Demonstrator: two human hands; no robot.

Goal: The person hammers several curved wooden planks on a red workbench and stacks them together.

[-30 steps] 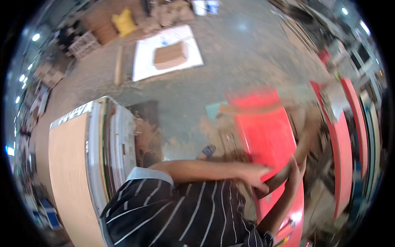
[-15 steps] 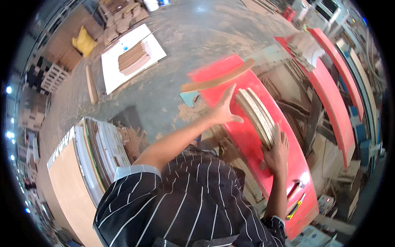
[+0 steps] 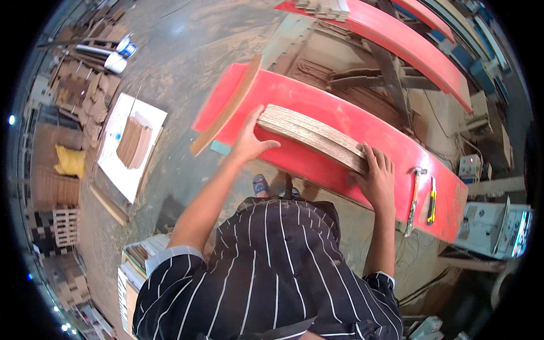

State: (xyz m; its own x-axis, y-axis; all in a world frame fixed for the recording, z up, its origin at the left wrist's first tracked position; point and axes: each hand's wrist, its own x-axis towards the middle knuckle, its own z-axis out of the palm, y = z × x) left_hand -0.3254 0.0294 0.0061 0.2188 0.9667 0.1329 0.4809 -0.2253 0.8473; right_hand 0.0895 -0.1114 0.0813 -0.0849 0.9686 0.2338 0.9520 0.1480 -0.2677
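A stack of curved wooden strips, pale and rough on top, lies across a red bench top. My right hand grips its right end, fingers over the top edge and thumb partly hidden. At the opposite end, my left hand rests its straight fingers against the strips, with the thumb stretched away and not closed on them. Left of that hand, a single curved wooden piece lies across the bench and overhangs its front edge.
A hammer and a yellow-black utility knife lie on the bench's right part. Beyond stands another red curved surface on dark supports. On the floor at left, a white board bears more curved pieces. Stacked panels stand beside me.
My view has turned to the right, so the bench lies more crosswise. My left hand has come up to the left end of the strips; my right hand has stayed on the other end.
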